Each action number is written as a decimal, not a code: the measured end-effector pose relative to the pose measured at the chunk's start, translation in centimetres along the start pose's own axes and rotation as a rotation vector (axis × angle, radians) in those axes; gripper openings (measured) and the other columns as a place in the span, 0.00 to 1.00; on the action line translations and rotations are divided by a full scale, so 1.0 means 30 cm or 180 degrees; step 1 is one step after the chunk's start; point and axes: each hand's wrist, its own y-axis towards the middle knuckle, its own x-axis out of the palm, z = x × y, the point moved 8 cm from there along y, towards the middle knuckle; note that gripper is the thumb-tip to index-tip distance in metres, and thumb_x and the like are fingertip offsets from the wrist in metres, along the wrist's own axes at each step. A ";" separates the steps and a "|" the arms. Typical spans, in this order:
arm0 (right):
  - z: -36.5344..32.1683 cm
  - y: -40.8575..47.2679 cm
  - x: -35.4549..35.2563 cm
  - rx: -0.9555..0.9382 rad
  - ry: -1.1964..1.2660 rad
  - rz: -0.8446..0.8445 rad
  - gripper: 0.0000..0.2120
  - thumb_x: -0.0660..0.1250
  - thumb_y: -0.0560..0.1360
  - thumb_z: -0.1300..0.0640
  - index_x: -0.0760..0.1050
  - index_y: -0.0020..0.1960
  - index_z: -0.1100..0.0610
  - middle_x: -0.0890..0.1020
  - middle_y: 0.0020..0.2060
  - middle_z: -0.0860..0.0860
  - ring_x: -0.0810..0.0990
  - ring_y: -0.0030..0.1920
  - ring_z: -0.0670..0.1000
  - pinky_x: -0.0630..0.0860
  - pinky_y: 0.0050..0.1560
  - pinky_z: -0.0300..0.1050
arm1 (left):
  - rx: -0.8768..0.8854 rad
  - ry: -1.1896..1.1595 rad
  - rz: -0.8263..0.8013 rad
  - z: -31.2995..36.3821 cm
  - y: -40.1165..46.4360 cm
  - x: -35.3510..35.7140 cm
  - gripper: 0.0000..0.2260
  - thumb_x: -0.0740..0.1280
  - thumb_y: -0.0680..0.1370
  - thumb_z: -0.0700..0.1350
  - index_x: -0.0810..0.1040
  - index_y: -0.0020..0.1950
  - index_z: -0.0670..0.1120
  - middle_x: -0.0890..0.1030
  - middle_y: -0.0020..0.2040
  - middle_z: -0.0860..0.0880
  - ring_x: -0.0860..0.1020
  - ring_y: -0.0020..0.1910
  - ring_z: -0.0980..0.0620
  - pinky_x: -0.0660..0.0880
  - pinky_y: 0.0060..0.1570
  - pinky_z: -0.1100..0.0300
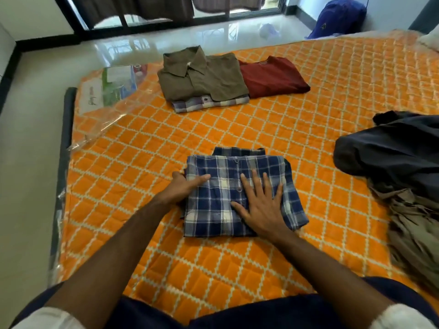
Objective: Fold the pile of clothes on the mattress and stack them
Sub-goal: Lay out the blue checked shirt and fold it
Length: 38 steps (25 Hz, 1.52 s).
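The left hand (184,187) grips the left edge of the folded blue plaid shirt (240,194) on the mattress (332,91), fingers seemingly tucked beneath. The shirt's collar points away, long axis running near-to-far. The right hand (259,205) presses flat on it. Unfolded clothes (403,176) are cut off at right.

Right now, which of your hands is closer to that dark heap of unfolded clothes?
Right. The right hand lies flat on the blue plaid shirt, on the side toward the dark heap. The left hand holds the shirt's far edge.
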 end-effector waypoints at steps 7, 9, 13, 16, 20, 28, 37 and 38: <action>-0.042 -0.018 -0.146 0.0355 0.1232 -0.0120 0.36 0.49 0.78 0.27 0.47 0.82 0.39 0.44 0.82 0.47 0.41 0.81 0.55 0.38 0.76 0.69 | 0.0532 -0.0815 0.0019 0.168 -0.248 0.048 0.25 0.74 0.76 0.44 0.68 0.70 0.44 0.79 0.62 0.43 0.82 0.55 0.44 0.82 0.50 0.47; -0.135 -0.060 -0.309 0.0402 0.2316 -0.0042 0.32 0.49 0.78 0.27 0.58 0.79 0.38 0.58 0.78 0.46 0.54 0.79 0.55 0.53 0.77 0.64 | 0.1097 -0.0525 -0.0089 0.353 -0.371 0.059 0.22 0.73 0.77 0.42 0.67 0.68 0.47 0.78 0.61 0.46 0.81 0.55 0.46 0.80 0.54 0.48; -0.243 -0.135 -0.553 0.0479 0.5167 -0.0039 0.19 0.53 0.84 0.40 0.74 0.66 0.46 0.83 0.59 0.46 0.83 0.56 0.42 0.80 0.53 0.39 | 0.2047 0.0677 -0.0055 0.684 -0.601 0.148 0.16 0.69 0.79 0.43 0.69 0.64 0.44 0.76 0.50 0.49 0.77 0.46 0.54 0.73 0.41 0.59; -0.214 -0.192 -0.566 0.0655 0.6585 -0.0275 0.26 0.57 0.83 0.38 0.81 0.64 0.55 0.84 0.61 0.56 0.84 0.58 0.54 0.79 0.60 0.53 | 0.2085 0.1433 -0.0287 0.761 -0.659 0.281 0.13 0.65 0.81 0.48 0.67 0.62 0.44 0.74 0.43 0.46 0.74 0.39 0.50 0.71 0.39 0.54; -0.072 -0.219 -0.362 0.0698 0.7308 -0.0628 0.27 0.56 0.83 0.43 0.80 0.66 0.61 0.80 0.64 0.62 0.81 0.61 0.63 0.77 0.62 0.61 | 0.2022 0.1753 -0.0503 0.656 -0.638 0.482 0.18 0.59 0.84 0.57 0.69 0.65 0.45 0.79 0.53 0.43 0.79 0.49 0.45 0.76 0.51 0.45; 0.415 -0.251 -0.030 0.2449 0.4957 -0.0980 0.38 0.55 0.79 0.30 0.76 0.66 0.63 0.83 0.57 0.62 0.82 0.56 0.63 0.78 0.56 0.60 | 0.0626 0.0938 0.1644 -0.019 -0.395 0.052 0.19 0.69 0.79 0.51 0.73 0.67 0.47 0.69 0.69 0.43 0.70 0.66 0.41 0.71 0.64 0.44; 0.185 0.079 -0.286 0.0191 0.0756 0.0347 0.26 0.67 0.78 0.50 0.66 0.75 0.47 0.63 0.76 0.52 0.58 0.76 0.58 0.55 0.73 0.65 | 0.1011 0.0922 0.0268 0.075 -0.233 0.018 0.23 0.68 0.82 0.46 0.65 0.75 0.52 0.66 0.73 0.44 0.70 0.69 0.41 0.75 0.60 0.46; 0.130 0.104 -0.297 -0.0113 0.0701 0.0286 0.26 0.66 0.78 0.54 0.67 0.75 0.46 0.63 0.77 0.50 0.57 0.77 0.58 0.54 0.74 0.64 | 0.1000 0.0731 0.0124 0.077 -0.215 0.020 0.18 0.67 0.82 0.45 0.68 0.71 0.53 0.70 0.70 0.45 0.73 0.66 0.41 0.78 0.55 0.47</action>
